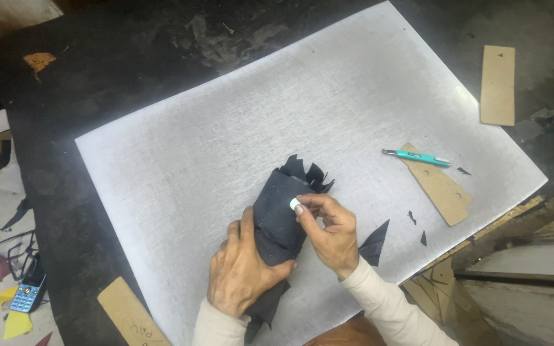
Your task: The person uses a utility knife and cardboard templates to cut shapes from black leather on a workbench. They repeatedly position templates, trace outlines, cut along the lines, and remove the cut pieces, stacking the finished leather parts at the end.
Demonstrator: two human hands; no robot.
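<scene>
Head view: left hand (242, 272) wraps the soft, limp black leather roll (280, 214) at mid-length, right hand (328, 230) pinching white chalk (295, 204) against it.

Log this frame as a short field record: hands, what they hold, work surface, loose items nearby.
left hand: grips the lower part of a rolled dark sheet
right hand: pinches a small white piece against the roll
work surface: white mat on a dark table
tool: teal utility knife, lying apart from the hands
templates: tan card template under the knife; another at the far right
scraps: dark offcuts beside the right hand
</scene>
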